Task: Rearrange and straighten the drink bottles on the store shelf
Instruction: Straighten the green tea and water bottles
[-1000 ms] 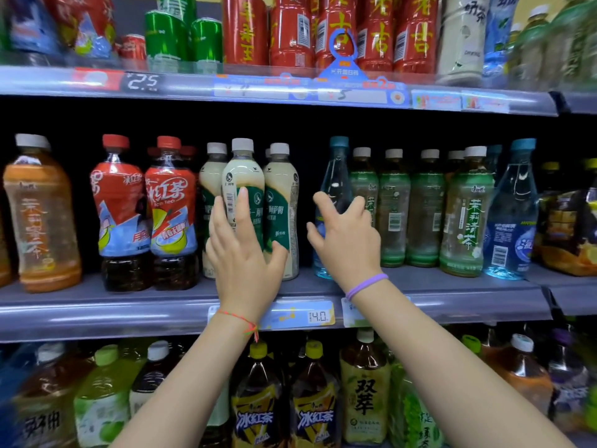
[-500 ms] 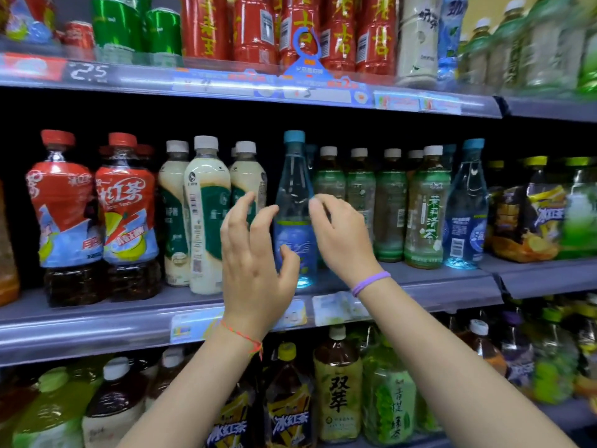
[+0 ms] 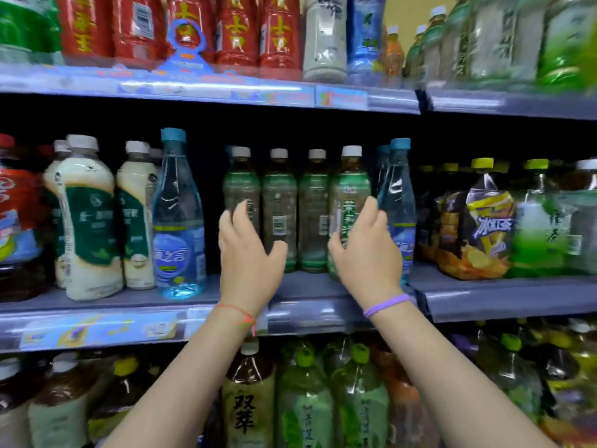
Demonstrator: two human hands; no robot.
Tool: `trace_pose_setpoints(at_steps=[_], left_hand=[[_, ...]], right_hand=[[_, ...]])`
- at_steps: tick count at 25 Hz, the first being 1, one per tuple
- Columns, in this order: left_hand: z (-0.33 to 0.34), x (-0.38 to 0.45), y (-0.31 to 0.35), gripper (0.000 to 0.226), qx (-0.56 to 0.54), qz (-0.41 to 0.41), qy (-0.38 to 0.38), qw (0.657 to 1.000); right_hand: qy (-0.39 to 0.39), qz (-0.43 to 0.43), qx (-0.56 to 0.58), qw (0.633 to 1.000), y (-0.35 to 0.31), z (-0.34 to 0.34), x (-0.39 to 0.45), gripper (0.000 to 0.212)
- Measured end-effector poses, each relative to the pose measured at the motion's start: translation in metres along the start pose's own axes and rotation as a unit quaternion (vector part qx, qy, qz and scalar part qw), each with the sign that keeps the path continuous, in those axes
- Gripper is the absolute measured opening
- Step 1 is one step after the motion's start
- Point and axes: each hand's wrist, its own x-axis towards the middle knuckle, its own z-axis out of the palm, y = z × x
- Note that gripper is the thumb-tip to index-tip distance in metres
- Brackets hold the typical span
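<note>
Both hands up at the middle shelf [image 3: 323,287], in front of the row of green tea bottles. My left hand [image 3: 250,253] is spread, fingers fairly straight and thumb out to the right, sitting in front of the leftmost green tea bottle [image 3: 241,185] and the second green tea bottle [image 3: 279,202]; fingertips overlap the first one's label, but I can't tell if they actually touch, and nothing is gripped. Red string on that wrist. My right hand [image 3: 368,250] is also loosely spread, fingers reaching up between the fourth green tea bottle [image 3: 350,189] and the blue water bottle [image 3: 398,189] just beside it on the right; index tip is at the blue bottle's shoulder, thumb in front of the green label. Contact looks likely, not a closed grip, can't confirm. Purple band on that wrist. Third green tea bottle [image 3: 314,205] stands upright between the hands. All four green ones upright, close together, white caps. Another blue water bottle [image 3: 178,221] stands left of a gap, next to the cream milk-tea bottles [image 3: 87,218]. Right section holds yellow-capped iced tea bottles [image 3: 487,221]. Frame is motion-blurred.
</note>
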Motion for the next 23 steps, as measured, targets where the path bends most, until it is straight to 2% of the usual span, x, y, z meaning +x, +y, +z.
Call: trace_pose_setpoints(at_steps=[3, 6, 7, 9, 10, 11, 12, 14, 16, 18, 19, 21, 22, 23], left_hand=[[0.017, -0.007, 0.016, 0.060, -0.022, -0.002, 0.026, 0.999], [0.031, -0.014, 0.039, 0.049, -0.078, -0.019, 0.026, 0.996], [0.034, -0.013, 0.044, 0.052, -0.091, -0.029, 0.030, 0.995], [0.045, -0.012, 0.054, 0.069, -0.080, -0.040, 0.038, 0.995], [0.049, -0.012, 0.057, 0.080, -0.064, -0.040, 0.036, 0.997], [0.054, -0.013, 0.060, 0.090, -0.043, -0.038, 0.028, 0.998], [0.060, -0.013, 0.063, 0.095, -0.020, -0.035, 0.022, 0.999], [0.070, -0.012, 0.064, 0.096, 0.011, -0.040, 0.017, 0.999], [0.074, -0.012, 0.062, 0.093, 0.014, -0.056, 0.009, 0.998], [0.071, -0.014, 0.060, 0.092, 0.034, -0.070, 0.019, 0.997], [0.069, -0.017, 0.059, 0.091, 0.072, -0.059, 0.052, 0.994], [0.063, -0.021, 0.059, 0.079, 0.152, 0.026, 0.155, 0.976], [0.062, -0.022, 0.060, 0.070, 0.154, 0.087, 0.189, 0.966], [0.063, -0.022, 0.063, 0.060, 0.122, 0.138, 0.184, 0.965]], right_hand=[[-0.058, -0.015, 0.060, 0.996, 0.012, -0.005, -0.002, 0.075], [-0.069, -0.084, 0.197, 0.974, 0.020, -0.016, -0.003, 0.044], [-0.039, -0.123, 0.221, 0.967, 0.022, -0.021, -0.004, 0.033], [0.090, -0.161, 0.208, 0.961, 0.040, -0.026, 0.004, 0.024], [0.145, -0.146, 0.187, 0.961, 0.051, -0.028, 0.011, 0.027], [0.165, -0.109, 0.167, 0.966, 0.062, -0.029, 0.018, 0.037], [0.131, -0.059, 0.163, 0.976, 0.074, -0.029, 0.024, 0.050], [-0.027, 0.040, 0.205, 0.978, 0.092, -0.022, 0.035, 0.066], [-0.140, 0.083, 0.260, 0.952, 0.100, -0.014, 0.040, 0.059], [-0.148, 0.075, 0.270, 0.948, 0.103, -0.012, 0.040, 0.056], [-0.148, 0.062, 0.269, 0.950, 0.104, -0.014, 0.038, 0.057], [-0.164, 0.025, 0.276, 0.947, 0.098, -0.019, 0.034, 0.061], [-0.178, 0.007, 0.282, 0.943, 0.092, -0.020, 0.031, 0.063], [-0.189, -0.011, 0.292, 0.937, 0.086, -0.021, 0.027, 0.060]])
